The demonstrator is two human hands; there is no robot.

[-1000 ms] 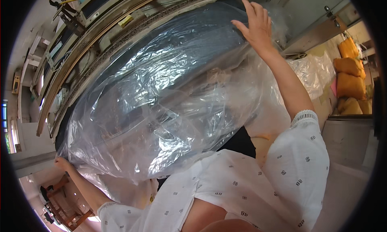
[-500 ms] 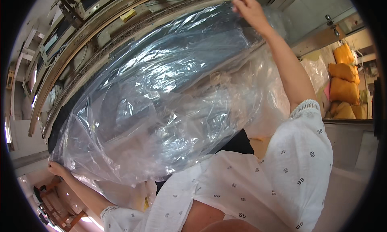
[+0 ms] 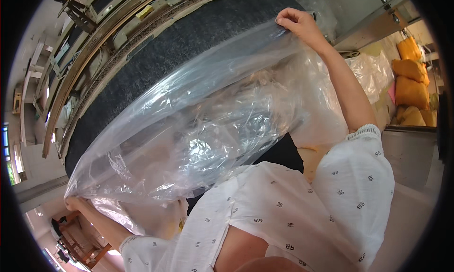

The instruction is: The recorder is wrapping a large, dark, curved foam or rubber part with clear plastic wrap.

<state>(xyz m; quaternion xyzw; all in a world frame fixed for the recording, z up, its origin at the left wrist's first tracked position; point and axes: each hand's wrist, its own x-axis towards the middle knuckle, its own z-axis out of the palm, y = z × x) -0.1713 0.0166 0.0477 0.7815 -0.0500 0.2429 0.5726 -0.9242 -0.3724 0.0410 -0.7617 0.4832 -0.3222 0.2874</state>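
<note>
A wide sheet of clear plastic film (image 3: 208, 116) stretches between my two hands, with its far edge pulled taut. At the upper right, my right hand (image 3: 301, 27) pinches one corner of it between thumb and fingers. My left hand (image 3: 73, 204) is closed on the other end at the lower left. Beyond the taut edge lies a dark grey, fabric-like surface (image 3: 156, 64), long and curved in this view. The rest of the film hangs crumpled and shiny towards my body, over the near side.
Behind the dark surface runs a machine with long rails (image 3: 90, 49). Yellow-orange bundles (image 3: 410, 85) are stacked at the right, beside more crumpled clear plastic (image 3: 371, 73). A brown wooden frame (image 3: 78, 239), perhaps a stool, stands at the lower left.
Both hands have come nearer my body, drawing the film's far edge back. The dark surface, covered before, now lies bare along its far part.
</note>
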